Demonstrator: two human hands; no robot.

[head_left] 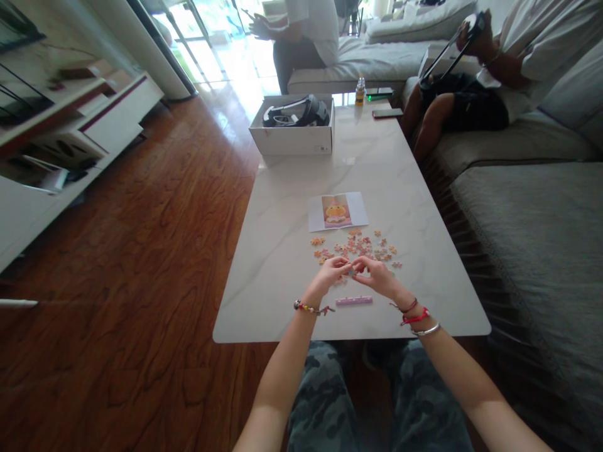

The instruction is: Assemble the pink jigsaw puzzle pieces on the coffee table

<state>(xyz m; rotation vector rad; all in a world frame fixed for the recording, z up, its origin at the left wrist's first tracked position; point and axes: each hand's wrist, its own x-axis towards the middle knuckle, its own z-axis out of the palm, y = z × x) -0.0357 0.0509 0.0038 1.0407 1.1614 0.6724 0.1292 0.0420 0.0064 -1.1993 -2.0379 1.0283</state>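
Observation:
Over the near half of the table, my left hand [331,272] and my right hand [377,277] meet fingertip to fingertip. Both are closed in a pinch around small jigsaw puzzle pieces [351,272], mostly covered by the fingers. Loose puzzle pieces [357,243] in orange, pink and red lie scattered just beyond my hands, and a few are partly hidden under them. A straight pinkish-purple strip [354,301], seemingly joined puzzle pieces, lies nearer to me between my wrists. Past the loose pieces rests a white sheet [315,215] with a printed picture of a yellow-orange figure.
The white marble-look table [277,251] has a white box [292,141] with dark gear at its far end. A small bottle [360,91] and a phone [387,113] stand and lie far right. Two people sit on the grey sofa [532,213].

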